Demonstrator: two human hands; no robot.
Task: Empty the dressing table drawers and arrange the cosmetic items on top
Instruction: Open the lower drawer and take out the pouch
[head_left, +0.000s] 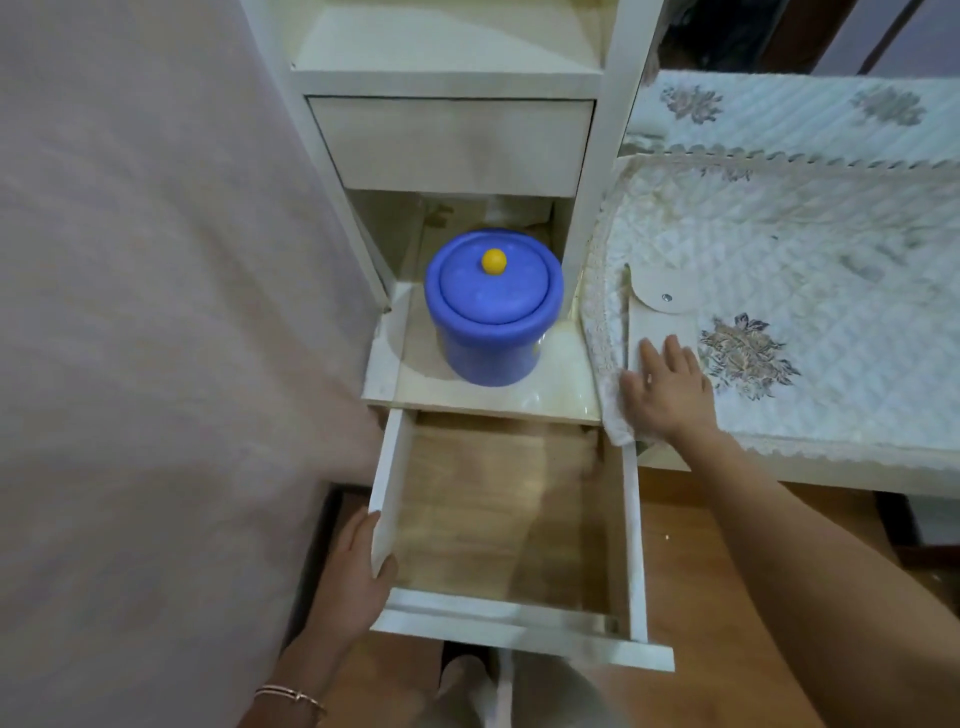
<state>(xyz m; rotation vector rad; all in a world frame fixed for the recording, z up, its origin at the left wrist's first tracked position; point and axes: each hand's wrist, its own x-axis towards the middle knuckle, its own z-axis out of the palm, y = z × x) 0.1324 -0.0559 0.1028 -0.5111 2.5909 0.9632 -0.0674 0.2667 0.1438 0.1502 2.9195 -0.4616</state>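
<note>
The drawer (467, 499) floor is smeared by blur. Behind the blue jar (493, 317), something pale (shape unclear) is mostly hidden. The quilted cloth (831, 270) runs off the right edge.

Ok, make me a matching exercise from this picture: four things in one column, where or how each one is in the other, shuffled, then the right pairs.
Things:
1. lower drawer
2. upper drawer
3. blue container
4. cream pouch

Places or states:
A. lies on the quilted cloth, touched by the right hand
B. pushed shut
C. pulled out, its side wall gripped by the left hand
D. stands on the shelf between the two drawers

Pairs: 1-C, 2-B, 3-D, 4-A.
</note>
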